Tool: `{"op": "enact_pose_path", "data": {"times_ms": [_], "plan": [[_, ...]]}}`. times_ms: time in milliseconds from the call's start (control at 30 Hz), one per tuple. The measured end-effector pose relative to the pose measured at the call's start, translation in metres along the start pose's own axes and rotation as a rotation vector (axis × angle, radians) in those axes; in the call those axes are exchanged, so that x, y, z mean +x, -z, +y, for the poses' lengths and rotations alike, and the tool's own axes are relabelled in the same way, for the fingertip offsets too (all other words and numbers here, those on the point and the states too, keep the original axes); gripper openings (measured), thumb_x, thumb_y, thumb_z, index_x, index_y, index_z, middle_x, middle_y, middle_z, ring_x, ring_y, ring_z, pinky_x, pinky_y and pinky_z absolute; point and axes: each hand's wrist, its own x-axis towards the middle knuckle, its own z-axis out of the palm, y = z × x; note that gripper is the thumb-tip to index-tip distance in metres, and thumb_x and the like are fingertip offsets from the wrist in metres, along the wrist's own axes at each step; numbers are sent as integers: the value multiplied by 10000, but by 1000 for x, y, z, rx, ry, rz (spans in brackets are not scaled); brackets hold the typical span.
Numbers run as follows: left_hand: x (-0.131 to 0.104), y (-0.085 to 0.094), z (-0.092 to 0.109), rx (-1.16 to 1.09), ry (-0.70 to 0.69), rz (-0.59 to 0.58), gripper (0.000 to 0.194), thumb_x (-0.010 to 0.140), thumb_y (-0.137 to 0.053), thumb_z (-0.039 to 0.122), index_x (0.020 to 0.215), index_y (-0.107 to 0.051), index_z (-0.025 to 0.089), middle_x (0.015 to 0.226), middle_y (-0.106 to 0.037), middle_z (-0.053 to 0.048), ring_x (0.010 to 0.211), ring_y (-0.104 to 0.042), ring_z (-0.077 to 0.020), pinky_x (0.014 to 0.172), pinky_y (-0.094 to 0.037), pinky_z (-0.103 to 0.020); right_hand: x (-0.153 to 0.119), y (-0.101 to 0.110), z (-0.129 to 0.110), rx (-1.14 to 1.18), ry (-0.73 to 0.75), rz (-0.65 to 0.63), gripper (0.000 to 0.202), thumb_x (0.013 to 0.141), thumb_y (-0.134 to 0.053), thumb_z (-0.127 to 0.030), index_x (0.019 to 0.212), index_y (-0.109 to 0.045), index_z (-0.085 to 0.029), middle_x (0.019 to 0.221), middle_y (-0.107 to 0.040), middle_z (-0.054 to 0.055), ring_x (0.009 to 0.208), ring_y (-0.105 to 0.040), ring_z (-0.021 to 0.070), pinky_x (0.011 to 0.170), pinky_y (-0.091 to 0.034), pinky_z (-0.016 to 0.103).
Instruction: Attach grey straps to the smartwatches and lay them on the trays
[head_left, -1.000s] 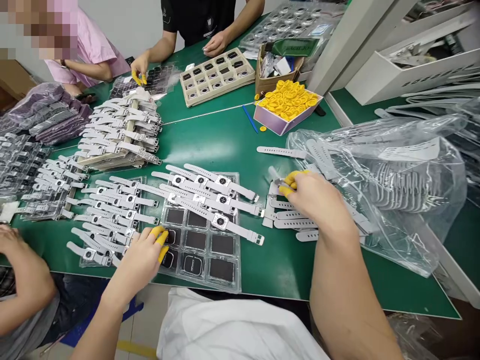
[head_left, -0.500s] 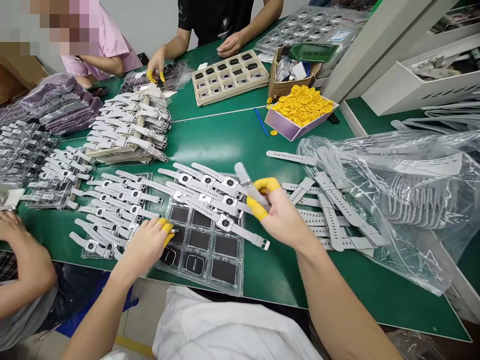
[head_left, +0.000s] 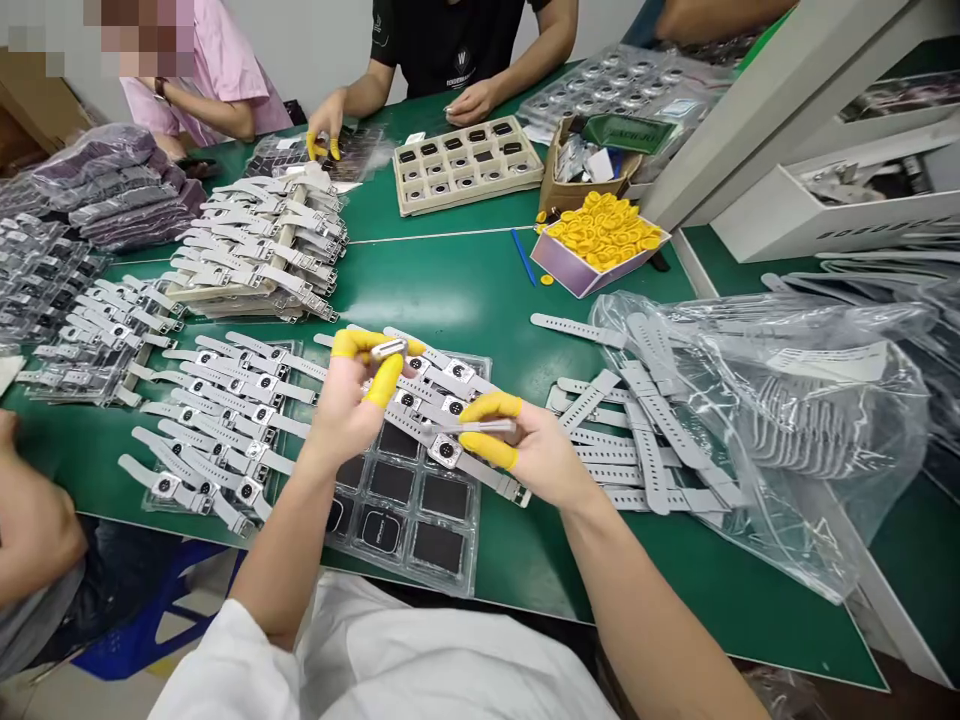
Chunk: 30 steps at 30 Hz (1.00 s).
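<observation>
My left hand (head_left: 346,395), with yellow finger cots on thumb and forefinger, pinches a small silver-edged watch case (head_left: 388,349) seen edge-on. My right hand (head_left: 541,452), also in yellow cots, is closed on a light grey watch strap (head_left: 484,427), its free end pointing left toward my other hand. Watch case and strap are apart. Below both hands lies a clear plastic tray (head_left: 466,575) with dark square pockets, a few holding black-faced watch cases. Across its far part lie several watches with grey straps (head_left: 445,452), backs up.
Loose grey straps (head_left: 652,440) lie at right beside a clear bag (head_left: 847,480) of straps. Beyond stands a box of yellow finger cots (head_left: 600,262) near a blue stick (head_left: 523,257). Stacked trays of strapped watches (head_left: 259,240) stand at left. Co-workers sit at the far side and left.
My left hand has risen from the tray pockets, bringing the watch case up and away from me. My right hand has lowered slightly and turned the strap from upright to nearly level.
</observation>
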Motion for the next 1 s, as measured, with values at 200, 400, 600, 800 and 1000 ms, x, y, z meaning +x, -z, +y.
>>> {"op": "enact_pose_path", "data": {"times_ms": [200,400,600,800,1000], "plan": [[-4,-37,-38,-202,95,-232,182,1047,-513,313,1192,-469,212,1195,-663,-115,974,-684,-171,898,-598,-361,5,-15,0,161,-17,-33,418,851,-740,-659,805,-681,-248,829,-624,42,748,-587,225,717,-556,400],[-9,-33,-38,-106,69,-316,336,1041,-470,233,1372,-525,213,1330,-660,-127,1221,-658,-247,1055,-555,-436,2,-22,12,354,-153,-98,370,939,-671,-606,943,-620,-240,777,-648,18,640,-603,184,593,-521,330],[-7,-28,-43,73,-199,-414,565,893,-444,35,1403,-591,230,1389,-650,-99,1318,-607,-233,1138,-509,-447,2,-24,15,390,-227,-160,359,939,-683,-565,915,-581,-222,533,-522,-68,403,-366,98,421,-310,241],[-11,-28,-44,126,-201,-393,521,959,-402,49,1427,-572,204,1382,-644,-132,1307,-611,-240,1120,-521,-452,6,-28,16,495,-207,-15,297,905,-722,-467,837,-572,-219,492,-484,-86,375,-323,81,383,-283,215],[-11,-29,-43,157,-225,-384,449,1037,-387,160,1462,-530,189,1352,-616,-149,1265,-605,-251,1110,-522,-450,7,-30,13,604,-225,32,266,889,-728,-426,818,-604,-202,475,-436,-95,366,-291,71,359,-277,197]]}}
